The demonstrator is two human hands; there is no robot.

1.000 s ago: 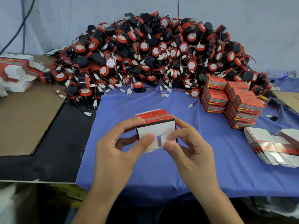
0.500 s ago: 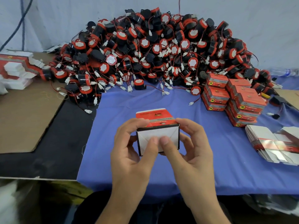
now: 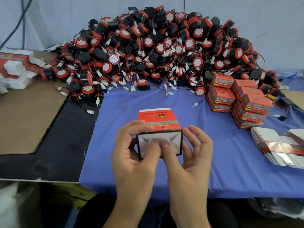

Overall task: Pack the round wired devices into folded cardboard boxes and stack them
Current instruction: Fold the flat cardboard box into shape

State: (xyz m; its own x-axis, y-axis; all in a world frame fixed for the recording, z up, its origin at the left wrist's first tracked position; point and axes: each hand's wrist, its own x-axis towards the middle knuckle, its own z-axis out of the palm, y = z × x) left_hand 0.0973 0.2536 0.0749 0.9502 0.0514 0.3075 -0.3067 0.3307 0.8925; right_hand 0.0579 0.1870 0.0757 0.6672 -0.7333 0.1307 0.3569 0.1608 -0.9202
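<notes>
A red and white cardboard box [image 3: 158, 120] is held above the blue cloth [image 3: 230, 162], its white end facing me. My left hand [image 3: 133, 153] grips its left side with fingers over the top. My right hand [image 3: 189, 155] holds the right side. Both thumbs press the white end flaps inward at the middle. A big heap of round black and red wired devices [image 3: 156, 51] fills the back of the table. Packed red boxes [image 3: 238, 97] stand stacked at the right.
Flat unfolded box blanks [image 3: 279, 147] lie at the right edge; more blanks [image 3: 18, 68] are piled at the far left. A brown cardboard sheet [image 3: 24, 116] covers the left of the black table [image 3: 62, 145]. Loose white connectors trail onto the cloth.
Both thumbs have come together on the box's near end and pushed its white flaps inward. The box has tipped so more of its red top shows.
</notes>
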